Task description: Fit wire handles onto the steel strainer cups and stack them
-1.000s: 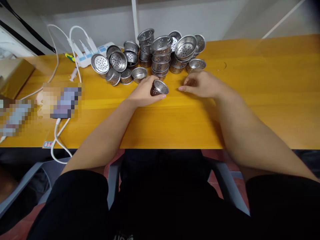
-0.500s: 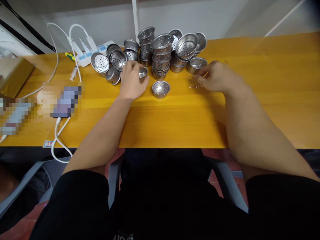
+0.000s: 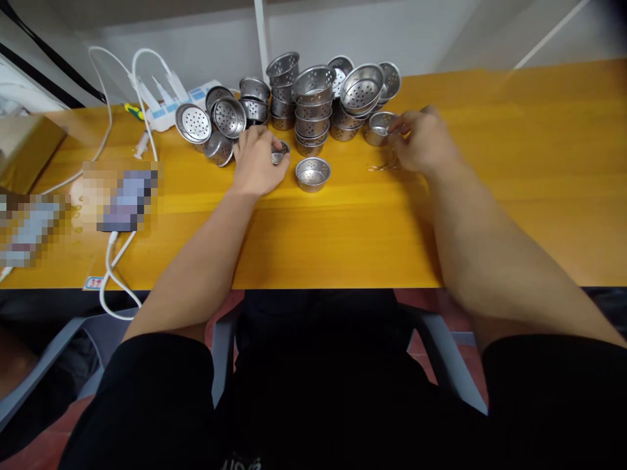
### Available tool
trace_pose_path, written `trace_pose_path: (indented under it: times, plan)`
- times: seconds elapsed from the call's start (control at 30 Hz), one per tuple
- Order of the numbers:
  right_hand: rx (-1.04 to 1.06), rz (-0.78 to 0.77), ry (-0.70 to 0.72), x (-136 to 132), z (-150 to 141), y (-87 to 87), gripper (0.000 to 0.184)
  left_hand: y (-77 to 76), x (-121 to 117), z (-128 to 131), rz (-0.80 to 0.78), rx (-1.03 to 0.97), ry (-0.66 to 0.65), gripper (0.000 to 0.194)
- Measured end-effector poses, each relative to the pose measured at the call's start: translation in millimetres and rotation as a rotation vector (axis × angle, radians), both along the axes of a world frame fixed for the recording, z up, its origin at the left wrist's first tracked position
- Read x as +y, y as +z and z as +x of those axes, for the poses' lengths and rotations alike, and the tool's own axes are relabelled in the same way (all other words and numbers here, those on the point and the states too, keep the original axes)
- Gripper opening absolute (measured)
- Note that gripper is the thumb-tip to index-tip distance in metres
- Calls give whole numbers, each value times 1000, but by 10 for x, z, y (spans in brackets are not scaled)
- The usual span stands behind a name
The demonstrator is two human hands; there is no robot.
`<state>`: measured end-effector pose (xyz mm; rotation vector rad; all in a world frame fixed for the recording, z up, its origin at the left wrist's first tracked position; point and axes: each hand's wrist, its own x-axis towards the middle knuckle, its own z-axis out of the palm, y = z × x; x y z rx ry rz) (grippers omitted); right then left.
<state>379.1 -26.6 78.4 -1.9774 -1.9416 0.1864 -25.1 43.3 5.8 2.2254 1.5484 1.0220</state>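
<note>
A heap of small perforated steel strainer cups (image 3: 313, 98) sits at the back middle of the yellow table (image 3: 343, 222). One cup (image 3: 312, 173) stands alone, mouth up, in front of the heap. My left hand (image 3: 255, 162) curls round another small cup (image 3: 280, 151) just left of it. My right hand (image 3: 424, 140) reaches to a cup (image 3: 379, 126) at the right edge of the heap, its fingers curled on the rim. A thin wire piece (image 3: 383, 167) lies on the table below that hand.
A white power strip (image 3: 169, 108) with plugs and white cables (image 3: 113, 261) lies at the back left. A brown box (image 3: 24, 147) sits at the far left, with blurred items beside it. The table's front edge runs above my lap.
My left hand set the single cup down on the table and moved left to grasp another one. My right hand moved up and right to the cup at the heap's right edge.
</note>
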Motion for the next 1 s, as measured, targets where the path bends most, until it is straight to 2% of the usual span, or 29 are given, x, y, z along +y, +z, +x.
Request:
trace_pose_path:
  times: [0.13, 0.2, 0.3, 0.33, 0.4, 0.47, 0.5, 0.57, 0.63, 0.7, 0.83, 1.0]
  plan:
    - [28, -12, -31, -10, 14, 1, 26, 167, -155, 49, 60, -5, 15, 58]
    - [51, 12, -54, -33, 3, 22, 22, 304, -295, 96, 56, 67, -1, 61]
    - [106, 74, -66, -119, -54, 117, 18, 532, -560, 200, 38, 131, -79, 76]
    - [130, 107, -56, -165, -86, 165, 16, 603, -653, 241, 68, 88, -95, 75]
    - [168, 191, -12, -275, -168, 263, 15, 725, -824, 327, 173, -21, -109, 60]
    - [176, 262, 103, -389, -266, 329, 16, 801, -946, 406, 243, -41, -183, 50]
    - [174, 275, 193, -438, -318, 339, 17, 817, -980, 439, 263, -36, -239, 54]
    - [180, 260, 425, -504, -421, 304, 32, 798, -985, 488, 260, -10, -352, 77]
    - [225, 237, 653, -522, -512, 206, 54, 727, -922, 513, 216, 20, -437, 103]
    - [295, 244, 789, -500, -573, 86, 66, 634, -826, 512, 142, 57, -511, 117]
    - [379, 291, 808, -437, -598, -57, 70, 500, -677, 469, 51, 73, -579, 123]
    - [422, 309, 835, -506, -646, -4, 66, 504, -662, 456, -16, 110, -592, 136]
